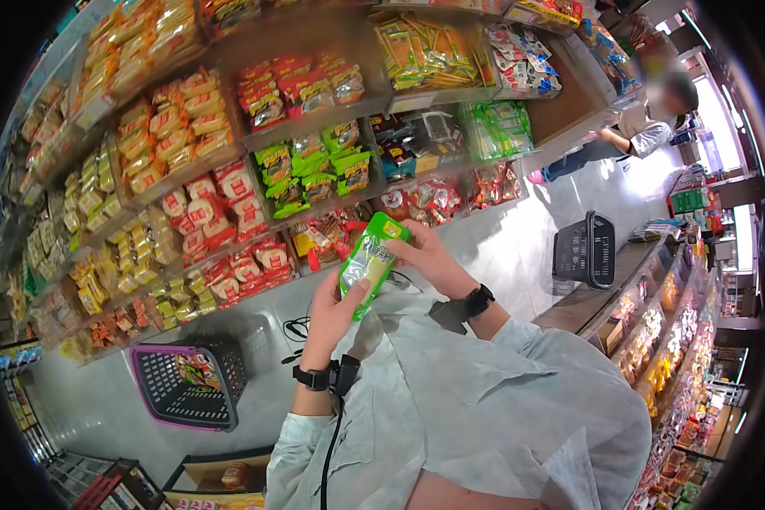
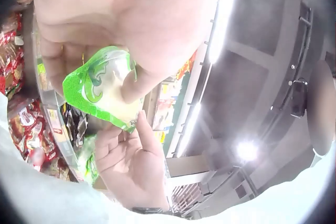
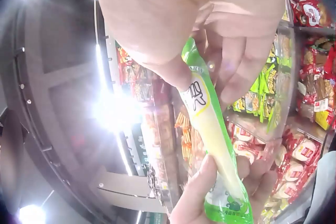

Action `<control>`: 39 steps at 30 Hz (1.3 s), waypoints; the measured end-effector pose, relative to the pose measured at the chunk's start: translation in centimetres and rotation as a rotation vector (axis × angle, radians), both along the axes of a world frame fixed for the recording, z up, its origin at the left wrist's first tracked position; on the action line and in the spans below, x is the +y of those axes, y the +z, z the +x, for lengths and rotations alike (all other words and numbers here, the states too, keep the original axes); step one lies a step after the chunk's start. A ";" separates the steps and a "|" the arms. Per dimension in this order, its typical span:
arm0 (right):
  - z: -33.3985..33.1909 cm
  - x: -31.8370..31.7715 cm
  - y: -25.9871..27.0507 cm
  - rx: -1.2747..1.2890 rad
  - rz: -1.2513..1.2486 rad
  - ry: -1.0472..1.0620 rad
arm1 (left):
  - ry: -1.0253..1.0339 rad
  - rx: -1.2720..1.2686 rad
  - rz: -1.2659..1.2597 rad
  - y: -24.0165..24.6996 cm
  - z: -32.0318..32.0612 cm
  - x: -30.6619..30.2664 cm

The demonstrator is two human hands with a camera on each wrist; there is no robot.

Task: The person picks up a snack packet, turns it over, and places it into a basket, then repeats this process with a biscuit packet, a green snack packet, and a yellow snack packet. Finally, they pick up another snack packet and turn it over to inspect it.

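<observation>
A green and clear snack packet (image 1: 370,262) with pale, stick-shaped contents is held in front of the chest. My left hand (image 1: 327,308) grips its lower end, thumb over the front. At the upper end, near the yellow label, my right hand (image 1: 431,259) pinches the packet. In the left wrist view a green swirl shows on the packet (image 2: 97,85), beside the left thumb. From the right wrist, the packet (image 3: 212,134) stretches between both hands, its printed face partly covered by the right thumb.
Shelves hold several rows of bagged snacks, including green bags (image 1: 314,174) and red bags (image 1: 302,89). A purple-rimmed basket (image 1: 138,387) with a packet inside stands on the floor at left. A black basket (image 1: 574,255) stands at right. Another person (image 1: 646,136) is beyond the shelf end.
</observation>
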State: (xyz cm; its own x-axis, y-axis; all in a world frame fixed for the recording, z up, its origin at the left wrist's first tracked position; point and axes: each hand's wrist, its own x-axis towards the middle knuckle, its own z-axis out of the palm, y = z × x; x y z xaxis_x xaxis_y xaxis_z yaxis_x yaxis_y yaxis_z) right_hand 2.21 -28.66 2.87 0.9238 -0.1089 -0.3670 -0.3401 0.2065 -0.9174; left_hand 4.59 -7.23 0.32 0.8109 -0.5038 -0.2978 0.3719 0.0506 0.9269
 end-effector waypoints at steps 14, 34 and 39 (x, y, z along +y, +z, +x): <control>-9.2 3.0 0.9 -0.006 -0.013 -0.135 | -0.274 -0.083 0.048 2.1 -4.6 2.4; -30.4 -17.1 -2.3 -0.005 0.188 -0.547 | -0.637 -0.109 0.233 2.0 -19.4 -21.1; -33.7 -20.7 -3.0 -0.020 0.282 -0.687 | -0.745 -0.114 0.217 0.0 -20.2 -24.1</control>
State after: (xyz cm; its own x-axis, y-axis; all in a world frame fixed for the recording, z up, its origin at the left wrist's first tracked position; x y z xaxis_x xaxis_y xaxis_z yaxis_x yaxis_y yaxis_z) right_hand -31.46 -49.33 -0.08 0.6886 -0.5685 -0.4502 -0.0335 0.5952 -0.8029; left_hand -15.58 -31.37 0.36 0.3136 -0.8670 -0.3872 0.1382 -0.3618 0.9220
